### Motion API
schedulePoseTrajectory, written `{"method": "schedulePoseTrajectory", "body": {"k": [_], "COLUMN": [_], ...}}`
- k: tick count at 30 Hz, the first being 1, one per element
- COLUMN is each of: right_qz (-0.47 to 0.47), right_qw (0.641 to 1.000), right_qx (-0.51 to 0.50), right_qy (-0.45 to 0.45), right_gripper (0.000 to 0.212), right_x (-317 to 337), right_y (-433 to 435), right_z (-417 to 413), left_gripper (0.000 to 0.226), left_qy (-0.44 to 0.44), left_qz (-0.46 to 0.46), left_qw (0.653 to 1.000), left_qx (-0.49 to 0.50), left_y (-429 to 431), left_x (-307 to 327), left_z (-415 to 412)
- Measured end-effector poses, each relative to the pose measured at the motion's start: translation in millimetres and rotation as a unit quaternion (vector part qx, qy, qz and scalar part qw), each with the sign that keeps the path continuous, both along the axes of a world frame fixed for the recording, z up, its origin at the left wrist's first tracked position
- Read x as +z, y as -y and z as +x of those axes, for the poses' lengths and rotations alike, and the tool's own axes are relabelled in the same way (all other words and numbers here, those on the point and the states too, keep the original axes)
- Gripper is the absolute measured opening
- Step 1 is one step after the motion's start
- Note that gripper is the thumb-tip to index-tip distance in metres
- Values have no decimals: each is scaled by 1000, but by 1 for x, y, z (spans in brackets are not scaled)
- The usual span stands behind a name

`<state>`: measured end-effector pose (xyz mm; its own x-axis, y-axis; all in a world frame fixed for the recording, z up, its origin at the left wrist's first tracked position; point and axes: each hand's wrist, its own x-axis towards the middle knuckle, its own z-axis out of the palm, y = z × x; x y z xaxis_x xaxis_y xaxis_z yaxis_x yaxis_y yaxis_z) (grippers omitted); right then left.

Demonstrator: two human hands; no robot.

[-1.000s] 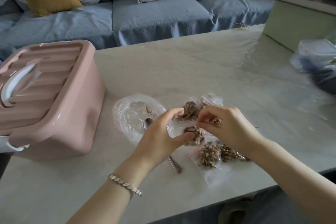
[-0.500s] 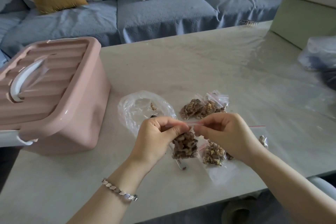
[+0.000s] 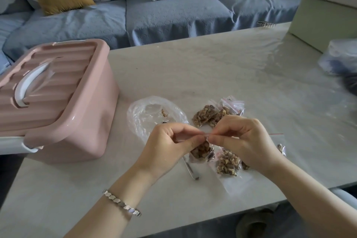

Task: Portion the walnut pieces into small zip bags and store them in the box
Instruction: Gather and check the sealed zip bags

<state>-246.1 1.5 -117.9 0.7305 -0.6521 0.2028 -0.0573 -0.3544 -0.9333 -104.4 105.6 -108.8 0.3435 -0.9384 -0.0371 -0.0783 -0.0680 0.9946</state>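
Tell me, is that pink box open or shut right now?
Shut. The ribbed lid with its white handle sits over the pink box, covering its top. Whether it is latched, I cannot tell.

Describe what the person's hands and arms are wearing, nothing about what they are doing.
Neither hand has a glove, and no ring shows. The left hand has a silver bracelet of small flat links round its wrist. The right hand has nothing at the wrist. No sleeve shows on either forearm as far as the picture reaches.
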Motion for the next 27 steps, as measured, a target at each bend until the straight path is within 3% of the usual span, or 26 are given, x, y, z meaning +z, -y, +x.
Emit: {"method": "schedulePoseTrajectory", "body": {"k": [4, 9, 13, 27], "right_qz": [-36, -96, -99, -69], "right_qw": [999, 995, 994, 997], "right_qx": [14, 22, 19, -4], "right_qy": [13, 20, 38, 39], "right_gripper": [7, 8, 19, 14], "right_x": [2, 4, 6, 5], "right_y": [1, 1, 0, 2], "right_z": [-3, -6, -11, -20], "left_gripper": [18, 8, 12, 4], "left_qy": [114, 200, 186, 140], "left_qz": [-37, -93, -92, -77], "left_qw": [992, 975, 978, 987], "left_qx": [-36, -35, -35, -8], "left_y": [2, 2, 0, -13], "left_x": [5, 3, 3, -3], "left_z": [0, -2, -2, 15]}}
